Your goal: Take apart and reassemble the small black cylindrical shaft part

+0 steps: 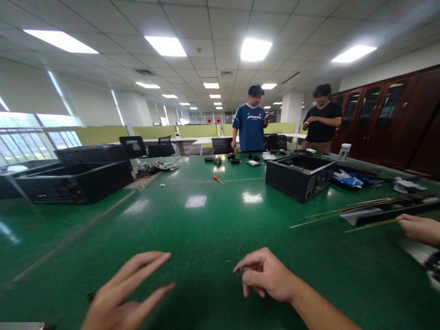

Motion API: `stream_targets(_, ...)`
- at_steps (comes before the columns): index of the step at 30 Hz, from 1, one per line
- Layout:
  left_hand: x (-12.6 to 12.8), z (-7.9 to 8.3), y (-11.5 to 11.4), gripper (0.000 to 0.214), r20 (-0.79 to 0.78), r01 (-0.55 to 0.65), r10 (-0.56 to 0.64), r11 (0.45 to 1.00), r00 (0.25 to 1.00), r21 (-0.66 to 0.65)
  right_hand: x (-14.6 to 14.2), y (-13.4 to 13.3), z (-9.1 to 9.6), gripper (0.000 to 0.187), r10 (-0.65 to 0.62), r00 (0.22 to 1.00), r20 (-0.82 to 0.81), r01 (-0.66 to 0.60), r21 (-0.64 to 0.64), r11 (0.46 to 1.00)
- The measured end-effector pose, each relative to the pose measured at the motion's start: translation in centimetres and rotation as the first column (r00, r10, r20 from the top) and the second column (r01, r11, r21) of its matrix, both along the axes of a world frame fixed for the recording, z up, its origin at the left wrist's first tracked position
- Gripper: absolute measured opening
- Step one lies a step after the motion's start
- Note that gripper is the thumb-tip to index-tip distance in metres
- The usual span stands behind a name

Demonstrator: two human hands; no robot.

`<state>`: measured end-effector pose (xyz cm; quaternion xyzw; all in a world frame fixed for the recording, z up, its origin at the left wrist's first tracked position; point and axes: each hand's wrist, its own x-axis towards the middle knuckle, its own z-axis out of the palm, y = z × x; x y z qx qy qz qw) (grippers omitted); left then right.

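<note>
My left hand [129, 291] hovers over the green tabletop [192, 229], thumb and fingers spread, holding nothing. To its right, my right hand [271, 277] pinches a small dark, ridged metal piece [242, 270] between thumb and fingertips. The piece is too small to tell its kind, and the fingers cover part of it. A small black object [90, 296] lies beside my left wrist, partly hidden by it.
A black computer case [287, 181] stands ahead right, more cases [75, 185] at left. A screwdriver [217, 179] and power drill [215, 160] lie mid-table. At right another person's hand [419, 229] holds thin rods [371, 225]. Two people [250, 126] stand behind the table.
</note>
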<state>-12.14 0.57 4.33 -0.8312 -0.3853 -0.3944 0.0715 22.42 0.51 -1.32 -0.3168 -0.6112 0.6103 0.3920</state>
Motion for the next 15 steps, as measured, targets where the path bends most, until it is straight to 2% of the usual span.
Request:
stream_targets(1,2.8,0.2,-0.1,0.052,-0.048,0.139,-0.140,0.990,0.989,-0.027,-0.3,-0.2,0.0,0.044,0.049,0.999,-0.022,-0.049,-0.016,0.999)
stream_targets(2,5.6,0.1,-0.1,0.052,-0.069,0.289,-0.291,0.956,0.954,-0.039,-0.5,-0.4,0.0,0.045,0.092,0.995,-0.038,-0.093,-0.021,0.995)
stream_targets(4,10.2,-0.4,-0.1,0.049,-0.007,0.489,-0.491,0.868,0.871,-0.084,-0.7,-0.5,-0.2,0.046,0.150,0.986,-0.071,-0.151,-0.015,0.988)
stream_targets(5,12.0,-0.7,-0.1,0.048,0.063,0.548,-0.545,0.831,0.836,-0.094,-0.6,-0.5,-0.3,0.048,0.158,0.983,-0.093,-0.160,-0.013,0.987)
stream_targets(7,14.3,-1.3,-0.2,0.044,0.220,0.589,-0.561,0.803,0.798,-0.089,-0.4,-0.3,-0.6,0.051,0.140,0.981,-0.134,-0.144,-0.024,0.989)
stream_targets(10,15.5,-1.8,-0.6,0.036,0.371,0.566,-0.504,0.821,0.779,-0.073,-0.4,-0.2,-0.8,0.052,0.129,0.979,-0.158,-0.138,-0.051,0.989)
stream_targets(13,14.8,-1.8,-1.0,0.026,0.428,0.547,-0.446,0.825,0.786,-0.144,-0.5,-0.1,-0.8,0.053,0.167,0.977,-0.136,-0.175,-0.052,0.983)
stream_targets(15,13.0,-1.5,-1.1,0.022,0.439,0.470,-0.340,0.852,0.831,-0.231,-0.3,0.1,-0.8,0.056,0.189,0.977,-0.103,-0.196,-0.068,0.978)
